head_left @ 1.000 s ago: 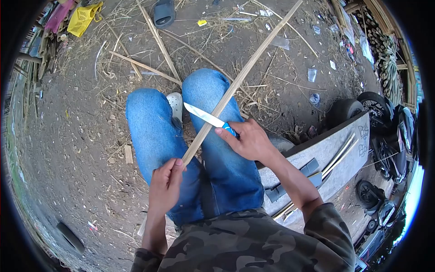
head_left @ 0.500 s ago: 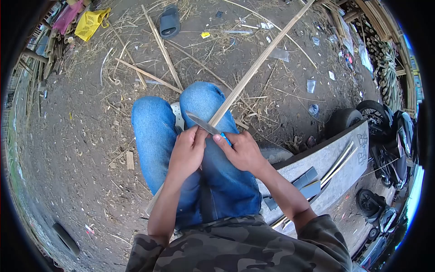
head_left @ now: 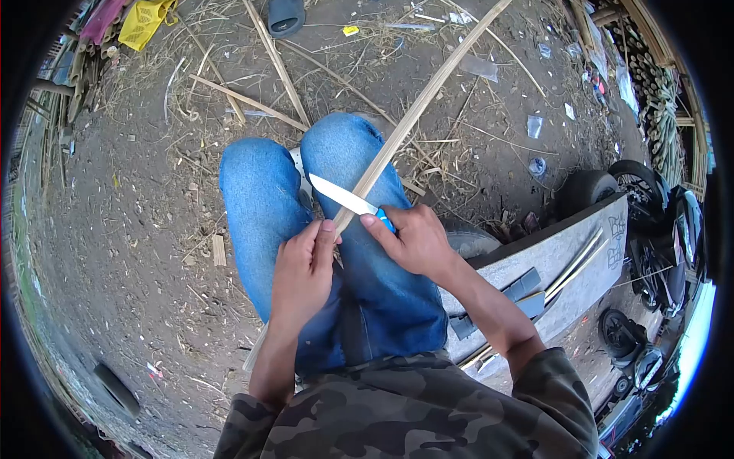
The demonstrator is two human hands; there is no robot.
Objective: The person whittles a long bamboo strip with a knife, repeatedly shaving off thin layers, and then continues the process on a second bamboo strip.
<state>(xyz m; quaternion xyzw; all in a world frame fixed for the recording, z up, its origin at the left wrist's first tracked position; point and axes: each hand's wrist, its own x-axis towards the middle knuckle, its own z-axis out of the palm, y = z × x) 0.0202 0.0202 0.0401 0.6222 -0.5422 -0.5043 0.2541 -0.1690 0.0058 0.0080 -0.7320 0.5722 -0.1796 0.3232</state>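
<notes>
- Wooden strip (head_left: 417, 113) runs slantwise over the person's thigh, lower end at the left hand, the rest sticking way out past the knees over the dirt.
- Left hand (head_left: 304, 264) has it pinched, thumb on top, just below the blade.
- Right hand (head_left: 417, 241) is wrapped snugly round the blue handle of a knife (head_left: 336, 193).
- Blade lies across the strip, tip pointing left; honestly can't tell from up here if the edge is biting in.
- Blue jeans (head_left: 264, 206) underneath it all.
- Grey slab (head_left: 552, 254) off to the right, thin sticks (head_left: 577, 264) lying on it.
</notes>
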